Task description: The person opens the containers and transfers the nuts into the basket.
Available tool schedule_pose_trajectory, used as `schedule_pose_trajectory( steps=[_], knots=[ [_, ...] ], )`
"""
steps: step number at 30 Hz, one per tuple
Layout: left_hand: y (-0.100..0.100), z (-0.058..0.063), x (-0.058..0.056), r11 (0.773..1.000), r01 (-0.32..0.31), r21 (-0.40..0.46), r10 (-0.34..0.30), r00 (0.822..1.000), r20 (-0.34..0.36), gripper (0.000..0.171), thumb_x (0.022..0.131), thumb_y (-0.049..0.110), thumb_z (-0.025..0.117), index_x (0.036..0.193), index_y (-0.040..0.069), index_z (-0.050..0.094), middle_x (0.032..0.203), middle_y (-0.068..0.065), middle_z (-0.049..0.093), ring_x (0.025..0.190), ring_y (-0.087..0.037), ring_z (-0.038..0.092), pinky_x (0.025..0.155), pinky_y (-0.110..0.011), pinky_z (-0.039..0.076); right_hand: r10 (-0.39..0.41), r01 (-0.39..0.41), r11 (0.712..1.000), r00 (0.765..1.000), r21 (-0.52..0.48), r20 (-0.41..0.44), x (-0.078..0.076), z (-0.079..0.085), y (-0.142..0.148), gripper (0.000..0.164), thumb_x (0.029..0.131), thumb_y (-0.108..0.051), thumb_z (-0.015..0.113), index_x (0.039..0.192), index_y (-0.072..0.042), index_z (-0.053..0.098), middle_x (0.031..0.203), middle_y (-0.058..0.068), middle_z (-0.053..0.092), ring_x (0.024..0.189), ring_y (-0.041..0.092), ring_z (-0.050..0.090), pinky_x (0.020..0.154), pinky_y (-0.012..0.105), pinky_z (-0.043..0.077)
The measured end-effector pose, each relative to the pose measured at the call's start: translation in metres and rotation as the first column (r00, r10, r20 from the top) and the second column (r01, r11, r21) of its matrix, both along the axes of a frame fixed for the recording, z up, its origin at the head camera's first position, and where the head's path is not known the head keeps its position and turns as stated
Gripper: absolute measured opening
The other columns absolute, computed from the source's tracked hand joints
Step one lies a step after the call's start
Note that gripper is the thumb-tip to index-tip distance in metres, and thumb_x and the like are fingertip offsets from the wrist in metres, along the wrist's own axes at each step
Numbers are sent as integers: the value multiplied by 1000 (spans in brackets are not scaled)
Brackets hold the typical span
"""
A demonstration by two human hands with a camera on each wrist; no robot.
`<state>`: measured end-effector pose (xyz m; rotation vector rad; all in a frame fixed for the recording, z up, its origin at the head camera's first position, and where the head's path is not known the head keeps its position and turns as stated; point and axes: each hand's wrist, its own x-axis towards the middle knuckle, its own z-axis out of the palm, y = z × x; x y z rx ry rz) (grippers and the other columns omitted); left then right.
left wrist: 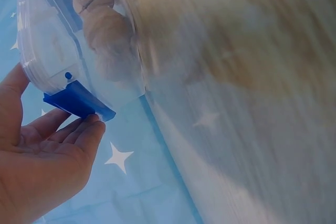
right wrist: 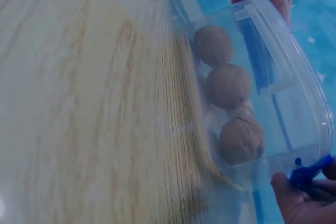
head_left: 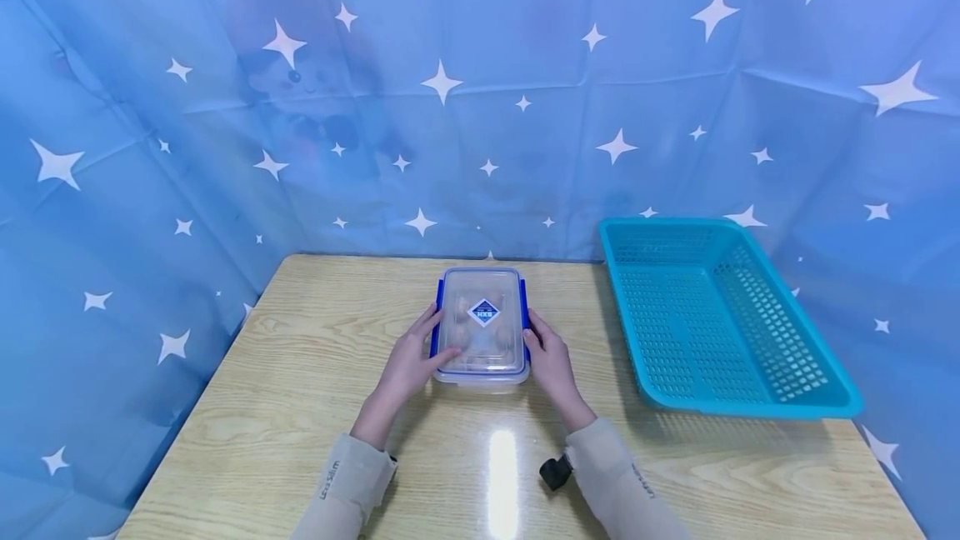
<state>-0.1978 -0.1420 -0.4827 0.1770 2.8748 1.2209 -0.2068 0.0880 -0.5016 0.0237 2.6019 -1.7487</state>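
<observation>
A clear plastic food container (head_left: 480,348) with a blue-rimmed lid and a diamond-shaped label sits on the table between both hands. Several round brown balls, resembling walnuts, show through its wall; one brown ball (right wrist: 229,86) lies mid-row in the right wrist view. My left hand (head_left: 407,363) holds the left side, its thumb over the lid and its fingers at the blue side clip (left wrist: 79,99). The right hand (head_left: 551,361) grips the opposite side, with thumb and fingers around another blue clip (right wrist: 310,172). Whether the clips are fastened I cannot tell.
A turquoise perforated plastic basket (head_left: 678,344) stands at the table's right side. The light wood-grain table (head_left: 300,415) meets a blue curtain (head_left: 495,123) with white stars behind and at the sides. Light reflects off the tabletop in front of the container.
</observation>
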Motion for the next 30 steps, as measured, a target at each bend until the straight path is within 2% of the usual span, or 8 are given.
schedule_pose_trajectory(
  steps=[4,10,13,16,20,24,30],
  knots=[
    [1,0,0,1000,4,-2,-4,1000,1,74,91,35,72,152,9,40,164,-10,29,149,-36,32,119,-54,33,-6,6,999,1000,41,-16,0,-1,2,48,108,-16,40,152,0,35,155,23,41,142,41,42,115,53,39],
    [2,1,-1,1000,5,-5,-5,1000,-10,74,91,34,73,152,8,41,164,-10,30,149,-36,33,119,-54,33,-28,29,995,999,92,-14,1,-1,3,47,108,-20,42,152,-3,39,142,24,55,125,39,57,104,53,50],
    [3,0,-1,1000,10,-3,-10,1000,-11,74,91,34,72,152,8,40,164,-10,29,149,-36,32,119,-53,33,-29,32,993,999,115,-28,1,-2,3,46,108,-20,41,150,-1,41,142,25,54,129,40,55,107,53,48],
    [4,0,-1,1000,16,2,-16,1000,-11,74,91,34,72,152,8,40,164,-10,29,149,-36,32,119,-53,33,-21,33,988,996,154,-83,0,-3,3,44,108,-15,40,146,5,44,141,28,55,130,43,54,108,55,46],
    [4,0,-1,1000,18,-7,-19,1000,-15,74,91,34,72,152,8,40,164,-11,30,148,-37,33,119,-53,33,-5,33,980,990,196,-142,-1,-5,3,42,107,-9,39,143,10,45,133,31,59,121,45,58,105,56,48],
    [3,-1,-1,1000,19,-10,-19,1000,-11,74,91,35,72,153,8,40,164,-10,29,149,-37,32,119,-53,33,6,21,981,990,195,-139,0,-6,4,42,107,-8,38,144,9,44,133,31,59,122,45,58,105,56,48],
    [1,-3,-2,1000,19,8,-19,1000,-17,74,91,34,72,153,8,40,164,-10,29,149,-37,32,118,-54,34,53,-18,977,985,212,-162,-3,-6,2,42,107,-7,36,144,11,42,141,32,52,131,47,52,111,55,43]
  ],
)
